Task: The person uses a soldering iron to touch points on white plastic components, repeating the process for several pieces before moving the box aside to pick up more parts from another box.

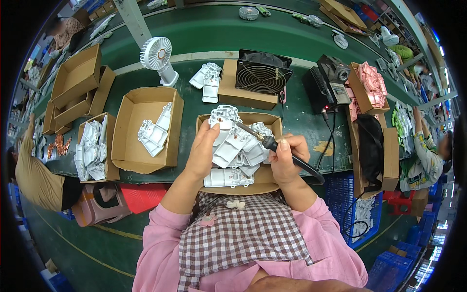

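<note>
Fingers of the left hand (pixel 202 151) pinch a white plastic casing (pixel 224 114) at the rear of a cardboard box (pixel 266 182) of similar casings (pixel 229 147); those of the right hand (pixel 288 158) grip a soldering iron (pixel 269 143), tip near the casing. Drag from its cable (pixel 309 170) could cause a slip, scorching plastic or skin.

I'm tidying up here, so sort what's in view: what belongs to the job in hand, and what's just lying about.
Job in hand:
- casing, in the left fingers
- iron, in the right fingers
- box with more casings

Apparently just lying about:
- white fan
- pink parts
- stacked boxes
</note>
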`<state>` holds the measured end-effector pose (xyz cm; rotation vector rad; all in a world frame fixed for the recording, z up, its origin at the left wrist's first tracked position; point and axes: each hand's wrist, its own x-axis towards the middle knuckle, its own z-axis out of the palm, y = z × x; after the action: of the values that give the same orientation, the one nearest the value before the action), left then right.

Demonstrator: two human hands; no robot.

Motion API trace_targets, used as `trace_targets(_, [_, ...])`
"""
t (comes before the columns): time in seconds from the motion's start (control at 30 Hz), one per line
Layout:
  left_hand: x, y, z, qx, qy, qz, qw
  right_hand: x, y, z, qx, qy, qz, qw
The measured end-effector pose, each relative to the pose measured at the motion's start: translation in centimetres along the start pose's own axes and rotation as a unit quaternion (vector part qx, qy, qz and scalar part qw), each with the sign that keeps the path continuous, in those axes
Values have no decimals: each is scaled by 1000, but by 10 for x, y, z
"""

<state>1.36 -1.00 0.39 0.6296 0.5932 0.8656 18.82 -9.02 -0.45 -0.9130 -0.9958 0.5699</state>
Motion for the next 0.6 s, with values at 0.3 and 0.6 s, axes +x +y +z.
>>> trace_targets(0.3, [3,-8,-4,236,33,91,967,2,5,-1,-119,-40,2,992])
trace_targets(0.6, [5,-13,-2,286,91,149,942,4,2,3,-133,-51,1,990])
